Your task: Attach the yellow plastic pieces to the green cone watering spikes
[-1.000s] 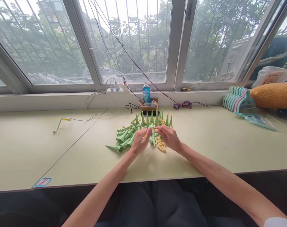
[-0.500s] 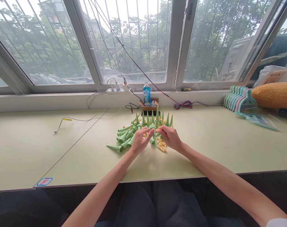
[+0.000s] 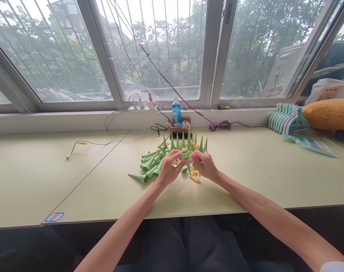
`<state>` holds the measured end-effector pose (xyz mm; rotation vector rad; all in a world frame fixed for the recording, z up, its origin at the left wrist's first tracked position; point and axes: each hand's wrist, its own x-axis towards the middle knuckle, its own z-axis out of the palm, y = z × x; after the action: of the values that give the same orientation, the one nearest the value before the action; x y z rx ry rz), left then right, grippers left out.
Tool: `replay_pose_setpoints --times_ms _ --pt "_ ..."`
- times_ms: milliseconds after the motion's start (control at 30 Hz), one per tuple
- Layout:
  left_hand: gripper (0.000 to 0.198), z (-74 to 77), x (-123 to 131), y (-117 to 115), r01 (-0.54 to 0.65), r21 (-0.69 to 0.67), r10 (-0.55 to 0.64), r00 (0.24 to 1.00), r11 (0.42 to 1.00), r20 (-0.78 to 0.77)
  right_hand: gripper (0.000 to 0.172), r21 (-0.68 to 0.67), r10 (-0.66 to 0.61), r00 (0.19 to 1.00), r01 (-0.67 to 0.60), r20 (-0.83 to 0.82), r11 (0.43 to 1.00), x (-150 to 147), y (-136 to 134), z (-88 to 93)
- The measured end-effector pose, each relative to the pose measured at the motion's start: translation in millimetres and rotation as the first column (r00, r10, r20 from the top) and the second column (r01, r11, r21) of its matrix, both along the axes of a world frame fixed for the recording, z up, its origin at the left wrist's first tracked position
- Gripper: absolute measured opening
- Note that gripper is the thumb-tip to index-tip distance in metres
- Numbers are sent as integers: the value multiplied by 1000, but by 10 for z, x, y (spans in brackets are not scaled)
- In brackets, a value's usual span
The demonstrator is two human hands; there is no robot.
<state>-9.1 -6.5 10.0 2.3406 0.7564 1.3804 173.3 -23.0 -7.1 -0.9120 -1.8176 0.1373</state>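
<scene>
Both hands meet above the middle of the tabletop, toward its far edge. The left hand and the right hand are each closed in a fingertip pinch on one pale green plastic cone. It is held clear of the surface, with its open round mouth up and its tip pointing down between the hands. Whether the right fingers also pinch a small part against it cannot be told.

Just under the right hand lies a scatter of small yellow plastic pieces, loose on the light green tabletop. To the left of the hands, a heap of green cones lying on their sides spreads toward the left edge. Beyond the hands, a short row of green cones standing tip-up lines the far side.

Judging by that split, the standing cones look handled and the larger lying heap looks untouched, so much of the pile appears to remain, along with many yellow pieces.

At the far edge stand a blue-labelled plastic bottle and a small brown cardboard box, with red and blue coiled wires to their right.
</scene>
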Motion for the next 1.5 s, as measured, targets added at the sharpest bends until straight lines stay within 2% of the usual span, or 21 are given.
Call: replay_pose_setpoints --times_ms 333,500,600,700,833,1000,1300,1500 --pt "27 -30 15 26 -40 20 40 999 999 36 42 -6 -66 994 65 -92 998 -41 -45 38" --pt "42 -17 15 16 -52 -92 59 995 994 81 38 21 -99 985 103 -141 994 -40 -45 55" --pt "60 -21 6 12 -13 -179 31 995 984 94 34 81 -79 992 88 -103 993 -29 -38 60" --pt "65 -28 2 10 -13 -249 40 994 968 103 29 147 -42 998 47 -37 988 -17 -38 64" --pt "61 -23 -1 4 -32 -264 57 994 964 90 22 188 17 999 -24 38 982 -4 -38 59" --pt "54 -3 -2 -3 28 -251 -9 997 968 76 19 215 24 998 -35 50 976 4 -27 53" --pt "51 34 -21 -14 61 -208 -57 998 976 29 26 178 15 998 -25 57 984 0 -41 70" --pt "35 57 -16 -39 65 -143 -64 998 988 10 37 82 -21 1000 19 20 996 8 -11 37"
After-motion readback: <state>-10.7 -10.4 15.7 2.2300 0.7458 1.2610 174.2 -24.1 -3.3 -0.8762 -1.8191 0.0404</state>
